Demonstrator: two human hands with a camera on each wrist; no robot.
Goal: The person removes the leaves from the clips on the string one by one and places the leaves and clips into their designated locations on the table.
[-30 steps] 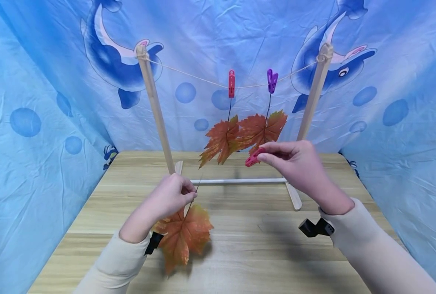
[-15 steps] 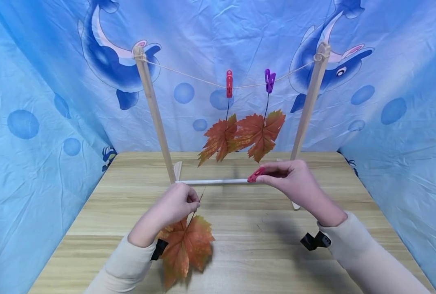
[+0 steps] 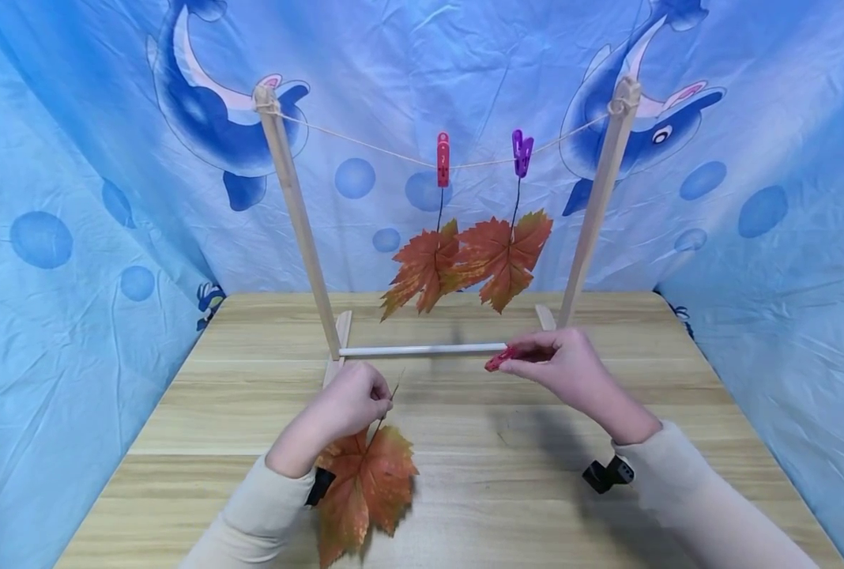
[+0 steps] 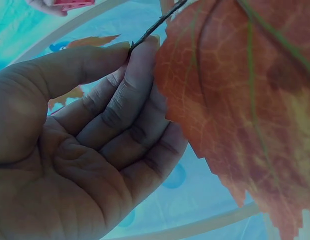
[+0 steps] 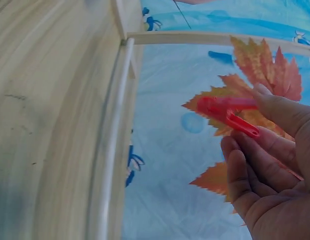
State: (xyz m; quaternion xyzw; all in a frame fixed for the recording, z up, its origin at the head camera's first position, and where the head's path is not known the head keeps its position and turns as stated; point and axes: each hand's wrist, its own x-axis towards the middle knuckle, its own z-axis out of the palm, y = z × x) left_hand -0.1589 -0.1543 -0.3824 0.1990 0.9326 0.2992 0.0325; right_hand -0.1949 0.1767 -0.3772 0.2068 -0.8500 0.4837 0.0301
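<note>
Currently the left hand (image 3: 356,399) pinches the stem (image 3: 397,387), angled toward one o'clock, leaf (image 3: 372,484) below at six, while the right hand (image 3: 566,363) pinches a red clip (image 3: 496,361) at three o'clock from the stem.

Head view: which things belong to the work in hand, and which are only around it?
Seemingly in the work: held leaf, held red peg, left hand, right hand, string, wooden stand, hanging leaves, purple peg, hanging red peg.
Only around it: curtain, table, wrist cameras.
</note>
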